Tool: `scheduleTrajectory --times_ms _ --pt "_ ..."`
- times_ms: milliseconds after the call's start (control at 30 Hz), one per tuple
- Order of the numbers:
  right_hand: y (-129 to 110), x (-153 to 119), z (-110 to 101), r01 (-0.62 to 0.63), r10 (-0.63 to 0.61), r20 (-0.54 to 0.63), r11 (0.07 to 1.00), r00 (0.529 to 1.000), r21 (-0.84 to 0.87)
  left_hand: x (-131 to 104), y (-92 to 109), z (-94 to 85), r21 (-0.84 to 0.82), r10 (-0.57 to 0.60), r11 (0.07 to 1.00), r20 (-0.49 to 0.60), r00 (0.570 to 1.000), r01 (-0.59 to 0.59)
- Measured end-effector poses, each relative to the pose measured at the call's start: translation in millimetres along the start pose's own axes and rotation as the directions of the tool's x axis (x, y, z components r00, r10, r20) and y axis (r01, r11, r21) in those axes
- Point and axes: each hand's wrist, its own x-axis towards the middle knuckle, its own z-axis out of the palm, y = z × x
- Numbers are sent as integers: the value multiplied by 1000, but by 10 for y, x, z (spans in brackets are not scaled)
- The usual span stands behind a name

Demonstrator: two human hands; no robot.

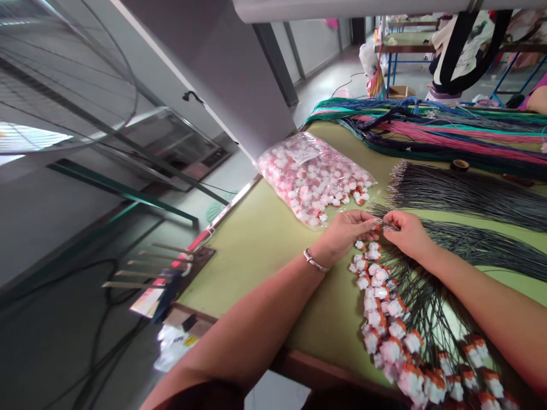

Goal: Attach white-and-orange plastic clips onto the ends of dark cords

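Note:
My left hand is closed in a pinch on a small orange and white connector at the middle right. Just beside it, my right hand pinches the end of a thin dark wire, its fingertips close to the connector. Below both hands, several white and orange connectors with dark wires attached lie in a curved row down to the table's near edge. A clear plastic bag of loose connectors rests open behind my left hand. Bundles of dark wires lie beyond my right hand.
Blue, green and pink cables stretch across the back of the green table. A roll of black tape sits near them. A metal rack with prongs is at the left edge. A seated person is in the background.

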Motion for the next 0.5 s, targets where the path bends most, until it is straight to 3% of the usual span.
scheduleTrajectory --times_ms 200,500 --pt "-22 1 -13 -37 36 27 999 999 35 7 10 -32 13 -5 1000 16 1000 5" --pt "-10 9 57 -54 51 -60 997 997 -61 29 -55 59 7 32 999 -61 998 -31"
